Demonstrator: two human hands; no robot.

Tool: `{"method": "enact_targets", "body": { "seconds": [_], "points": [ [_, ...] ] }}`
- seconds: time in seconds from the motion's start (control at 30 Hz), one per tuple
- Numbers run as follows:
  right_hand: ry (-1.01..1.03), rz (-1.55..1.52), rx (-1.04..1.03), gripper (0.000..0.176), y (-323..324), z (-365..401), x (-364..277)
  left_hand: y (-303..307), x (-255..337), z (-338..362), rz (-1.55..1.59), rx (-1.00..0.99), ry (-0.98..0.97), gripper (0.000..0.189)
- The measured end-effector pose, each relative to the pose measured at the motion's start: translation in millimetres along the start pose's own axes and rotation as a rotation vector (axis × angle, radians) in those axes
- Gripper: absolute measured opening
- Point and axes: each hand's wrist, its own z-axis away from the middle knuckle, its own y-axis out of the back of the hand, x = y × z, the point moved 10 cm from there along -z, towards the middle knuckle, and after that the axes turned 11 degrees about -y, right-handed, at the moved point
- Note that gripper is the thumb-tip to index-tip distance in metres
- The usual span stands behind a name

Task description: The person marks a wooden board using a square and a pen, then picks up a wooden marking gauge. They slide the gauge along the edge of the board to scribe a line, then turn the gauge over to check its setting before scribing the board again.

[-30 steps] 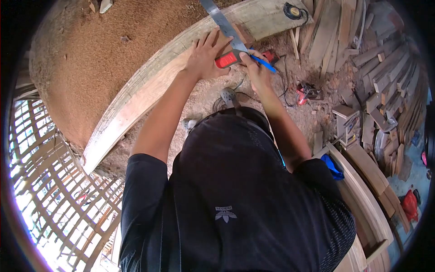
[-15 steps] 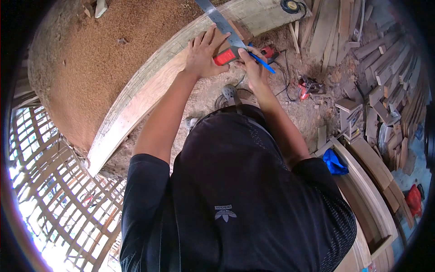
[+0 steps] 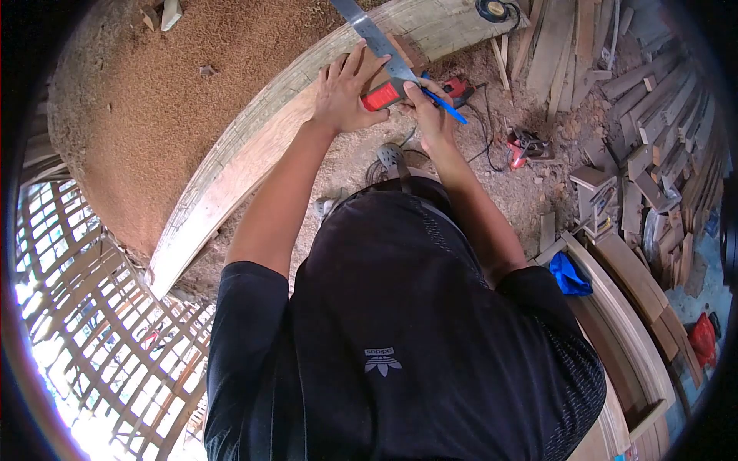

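Note:
A try square (image 3: 382,54) with a long metal blade and a red and dark handle lies slantwise across a wooden board (image 3: 292,127) on the long beam. My left hand (image 3: 342,96) has its fingers spread flat on the board, left of the blade. Its thumb reaches to the lower end of the red handle. Close by on the right, my right hand (image 3: 433,117) is closed around a blue pen (image 3: 444,104) and touches the end of the square's handle. A short reddish wood piece (image 3: 407,52) lies under the blade. The pen's tip is hidden.
Sawdust (image 3: 184,100) spreads beyond the beam (image 3: 461,29), which carries a tape measure (image 3: 493,10). Red power tools (image 3: 519,150) and cords lie on the floor at right. Stacked offcuts (image 3: 653,115) and a wooden frame (image 3: 615,307) stand further right. A slatted lattice (image 3: 100,307) is at lower left.

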Motion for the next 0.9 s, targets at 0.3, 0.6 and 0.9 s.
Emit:
{"method": "enact_targets", "body": {
  "seconds": [0.3,0.6,0.9],
  "points": [
    [0.010,-0.027,-0.016,0.021,-0.6,-2.3,1.9,0.9,0.6,-0.5,0.008,0.002,-0.004,0.107],
    [0.023,-0.028,-0.012,0.022,-1.0,-1.3,0.4,1.5,0.9,0.2,0.019,0.018,-0.014,0.106],
    [0.020,-0.037,-0.010,0.022,-0.4,-2.4,2.4,-0.5,-0.1,0.5,0.026,0.018,-0.012,0.106]
  ]
}}
